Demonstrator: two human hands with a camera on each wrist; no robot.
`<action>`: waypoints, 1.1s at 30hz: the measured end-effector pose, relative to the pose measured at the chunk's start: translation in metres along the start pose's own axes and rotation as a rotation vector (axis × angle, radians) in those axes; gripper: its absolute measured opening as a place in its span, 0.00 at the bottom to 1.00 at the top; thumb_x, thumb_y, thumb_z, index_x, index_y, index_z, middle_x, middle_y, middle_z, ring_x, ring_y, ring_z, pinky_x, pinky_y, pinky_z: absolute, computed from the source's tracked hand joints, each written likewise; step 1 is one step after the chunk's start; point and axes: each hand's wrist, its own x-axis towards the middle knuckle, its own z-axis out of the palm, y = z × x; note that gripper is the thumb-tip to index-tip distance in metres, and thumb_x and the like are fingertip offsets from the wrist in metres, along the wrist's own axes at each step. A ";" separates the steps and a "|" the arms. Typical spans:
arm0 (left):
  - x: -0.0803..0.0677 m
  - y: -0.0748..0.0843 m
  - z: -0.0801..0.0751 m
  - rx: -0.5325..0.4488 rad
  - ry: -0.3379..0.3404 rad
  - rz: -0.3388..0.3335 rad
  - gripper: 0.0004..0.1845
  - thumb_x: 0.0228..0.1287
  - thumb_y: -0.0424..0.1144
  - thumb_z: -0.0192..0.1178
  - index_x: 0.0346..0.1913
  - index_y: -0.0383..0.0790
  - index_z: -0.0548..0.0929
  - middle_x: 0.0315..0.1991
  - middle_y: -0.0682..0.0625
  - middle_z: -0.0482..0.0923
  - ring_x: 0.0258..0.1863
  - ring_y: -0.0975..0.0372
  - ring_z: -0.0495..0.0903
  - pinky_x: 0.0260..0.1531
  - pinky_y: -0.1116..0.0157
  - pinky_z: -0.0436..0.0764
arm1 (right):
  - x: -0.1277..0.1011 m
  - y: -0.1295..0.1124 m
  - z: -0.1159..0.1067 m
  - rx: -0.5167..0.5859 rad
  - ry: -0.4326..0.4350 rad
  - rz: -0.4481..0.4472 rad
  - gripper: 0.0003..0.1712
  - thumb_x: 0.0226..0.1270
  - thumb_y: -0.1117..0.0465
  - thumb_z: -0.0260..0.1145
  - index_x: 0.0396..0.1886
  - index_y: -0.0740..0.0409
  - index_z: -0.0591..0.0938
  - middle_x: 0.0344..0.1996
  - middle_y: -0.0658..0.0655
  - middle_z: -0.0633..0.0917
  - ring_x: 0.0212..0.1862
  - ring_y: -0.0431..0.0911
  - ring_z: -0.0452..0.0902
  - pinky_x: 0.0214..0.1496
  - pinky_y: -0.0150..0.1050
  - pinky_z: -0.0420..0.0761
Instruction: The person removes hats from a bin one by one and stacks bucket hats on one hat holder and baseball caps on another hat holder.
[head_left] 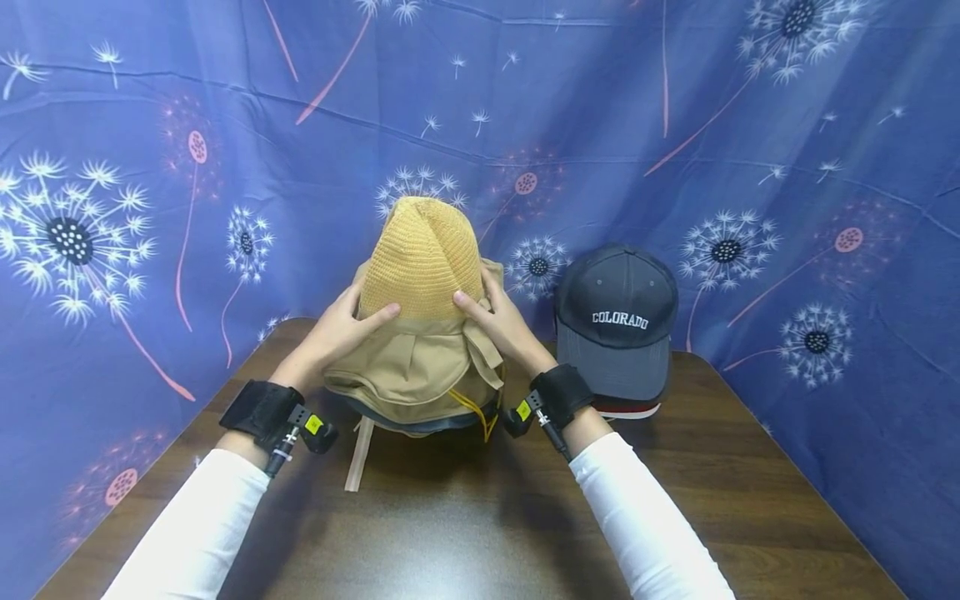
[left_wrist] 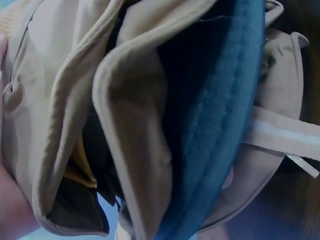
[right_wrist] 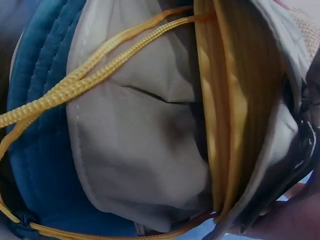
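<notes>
Stack of hats on the tabletop (head_left: 465,517), topped by a yellow knit hat (head_left: 422,258). Beneath the knit hat: a tan hat (head_left: 408,371) with folded flaps, then a blue brim (head_left: 420,427) at the bottom of the stack.

Left hand (head_left: 341,329) pressed against the left side of the knit hat, fingers (head_left: 378,314) curled lightly round its lower edge, thumb toward the front. Right hand (head_left: 498,321) on the right side of the knit hat, fingers (head_left: 468,304) wrapped round the lower edge in the same way, gripping it. Knit hat held between both hands, upright, sitting on the tan hat.

Tan strap (head_left: 358,454) hanging down from the stack toward the near edge, lying on the tabletop. Yellow cord (head_left: 480,412) dangling at the right front of the stack, below the right hand.

Just right of the stack, a dark cap (head_left: 617,321) lettered COLORADO, apart from the right hand, resting on something with a red and white edge (head_left: 626,409).

Behind the stack, a blue cloth (head_left: 225,125) with dandelion print, draped round three sides of the tabletop.

Left wrist view: tan fabric folds (left_wrist: 130,130) and a blue brim (left_wrist: 220,125) close up, pale strap (left_wrist: 285,132) to the right. Right wrist view: yellow cord (right_wrist: 100,75) crossing tan fabric (right_wrist: 140,145), with blue brim (right_wrist: 40,100) at left. Fingers scarcely visible in either wrist view.

Black wrist straps on both arms, white sleeves (head_left: 645,525) below.
</notes>
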 end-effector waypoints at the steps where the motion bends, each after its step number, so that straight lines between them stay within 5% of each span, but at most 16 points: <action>1: 0.000 -0.001 0.001 -0.004 0.003 -0.002 0.42 0.61 0.67 0.54 0.74 0.67 0.48 0.75 0.44 0.56 0.73 0.45 0.58 0.69 0.40 0.60 | 0.000 0.001 0.001 0.007 0.002 0.002 0.39 0.66 0.34 0.54 0.73 0.24 0.49 0.76 0.44 0.53 0.77 0.50 0.49 0.76 0.58 0.55; 9: 0.007 -0.007 0.003 -0.049 -0.001 -0.040 0.44 0.58 0.70 0.54 0.72 0.76 0.41 0.76 0.45 0.55 0.73 0.45 0.58 0.70 0.40 0.58 | 0.002 0.002 0.005 0.006 0.033 0.031 0.38 0.65 0.33 0.56 0.71 0.20 0.50 0.76 0.43 0.54 0.77 0.49 0.50 0.76 0.57 0.57; 19: 0.014 -0.010 0.002 -0.043 -0.071 -0.023 0.46 0.63 0.66 0.53 0.74 0.72 0.35 0.78 0.44 0.48 0.75 0.42 0.53 0.71 0.39 0.55 | 0.000 0.001 0.002 0.071 0.035 0.058 0.40 0.68 0.39 0.56 0.74 0.24 0.46 0.78 0.42 0.48 0.78 0.49 0.45 0.76 0.59 0.55; 21: 0.011 -0.003 0.000 -0.036 -0.042 -0.012 0.47 0.62 0.66 0.53 0.73 0.72 0.32 0.79 0.47 0.41 0.76 0.43 0.48 0.72 0.38 0.52 | -0.002 0.000 -0.001 0.106 0.010 0.081 0.42 0.70 0.40 0.54 0.75 0.27 0.42 0.78 0.45 0.45 0.78 0.50 0.48 0.76 0.58 0.57; 23: 0.003 0.010 -0.002 -0.058 0.067 0.009 0.46 0.62 0.66 0.53 0.73 0.71 0.33 0.79 0.52 0.37 0.78 0.47 0.44 0.73 0.37 0.48 | -0.006 -0.002 -0.007 0.130 0.006 0.105 0.42 0.72 0.41 0.52 0.75 0.29 0.38 0.79 0.48 0.44 0.77 0.52 0.50 0.75 0.57 0.59; 25: -0.007 0.028 -0.002 -0.124 0.247 0.076 0.43 0.63 0.63 0.53 0.75 0.67 0.41 0.79 0.54 0.40 0.78 0.52 0.45 0.74 0.40 0.48 | -0.012 -0.003 -0.013 0.127 0.027 0.125 0.42 0.73 0.41 0.50 0.76 0.31 0.37 0.79 0.49 0.42 0.77 0.53 0.51 0.76 0.55 0.59; 28: -0.026 0.061 0.008 -0.244 0.488 0.275 0.32 0.65 0.51 0.54 0.71 0.51 0.63 0.73 0.47 0.62 0.71 0.58 0.62 0.73 0.51 0.61 | -0.022 -0.002 -0.021 0.063 0.073 0.116 0.40 0.74 0.43 0.50 0.77 0.36 0.41 0.79 0.50 0.44 0.78 0.51 0.46 0.79 0.53 0.51; 30: -0.039 0.081 0.022 -0.318 0.512 0.421 0.24 0.64 0.41 0.54 0.62 0.39 0.74 0.60 0.41 0.75 0.58 0.63 0.75 0.65 0.61 0.72 | -0.030 0.002 -0.024 -0.020 0.084 0.108 0.38 0.74 0.44 0.49 0.77 0.39 0.45 0.79 0.50 0.45 0.79 0.50 0.42 0.81 0.52 0.47; 33: -0.055 0.102 0.052 -0.358 0.345 0.530 0.15 0.62 0.33 0.55 0.50 0.31 0.79 0.44 0.37 0.83 0.41 0.68 0.80 0.46 0.71 0.81 | -0.040 0.013 -0.025 -0.156 0.078 0.112 0.35 0.74 0.45 0.50 0.76 0.44 0.52 0.77 0.53 0.54 0.78 0.51 0.48 0.80 0.52 0.51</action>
